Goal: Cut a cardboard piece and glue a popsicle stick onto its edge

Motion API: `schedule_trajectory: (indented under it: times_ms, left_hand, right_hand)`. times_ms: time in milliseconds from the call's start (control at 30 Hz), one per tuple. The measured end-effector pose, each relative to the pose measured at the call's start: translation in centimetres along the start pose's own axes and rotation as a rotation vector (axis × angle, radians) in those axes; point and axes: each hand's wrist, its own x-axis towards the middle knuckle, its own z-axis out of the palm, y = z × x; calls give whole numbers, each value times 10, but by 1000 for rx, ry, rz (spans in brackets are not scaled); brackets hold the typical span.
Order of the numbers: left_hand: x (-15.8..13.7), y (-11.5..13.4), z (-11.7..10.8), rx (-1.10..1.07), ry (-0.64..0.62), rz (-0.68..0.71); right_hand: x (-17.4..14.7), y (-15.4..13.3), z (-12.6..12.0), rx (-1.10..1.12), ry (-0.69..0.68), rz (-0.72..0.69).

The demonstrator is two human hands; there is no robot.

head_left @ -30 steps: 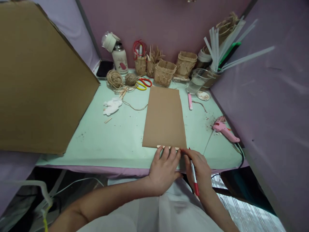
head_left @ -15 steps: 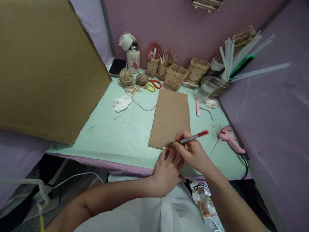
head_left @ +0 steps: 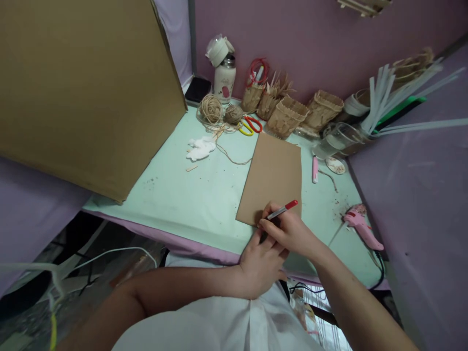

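My right hand (head_left: 287, 231) is closed around a silver marker pen (head_left: 280, 212) with a red end. The pen slants, its red end up to the right, and its lower tip is hidden behind my fingers. Beneath that hand is the near edge of a flat brown cardboard sheet (head_left: 274, 170). My left hand (head_left: 261, 265) lies at the table's front edge, fingers stretched toward the same near edge and apart. Its fingertips meet my right hand, which partly covers them. Whatever lies under those fingertips is hidden.
A large cardboard panel (head_left: 91, 97) stands at left. Behind the sheet are twine balls (head_left: 211, 109), scissors (head_left: 254, 124), a bottle (head_left: 224, 80) and woven holders (head_left: 287, 117). To the right lie a pink cutter (head_left: 315, 169), a plastic cup (head_left: 336, 141) and a pink glue gun (head_left: 361, 226).
The view has shifted, so the table items appear further right. The pen is held at a steeper slant, closer over the sheet. The pale tip beside my left fingers no longer shows clearly.
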Motion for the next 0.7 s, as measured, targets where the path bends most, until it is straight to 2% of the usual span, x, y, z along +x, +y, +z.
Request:
schedule_trajectory:
  times_ms: [300, 700]
  left_hand:
    - [0, 1, -1, -22, -22, -1]
    - [0, 0, 1, -42, 49, -16]
  right_hand:
    - [1, -4, -1, -114, -48, -14]
    - [3, -4, -1, -174, -58, -32]
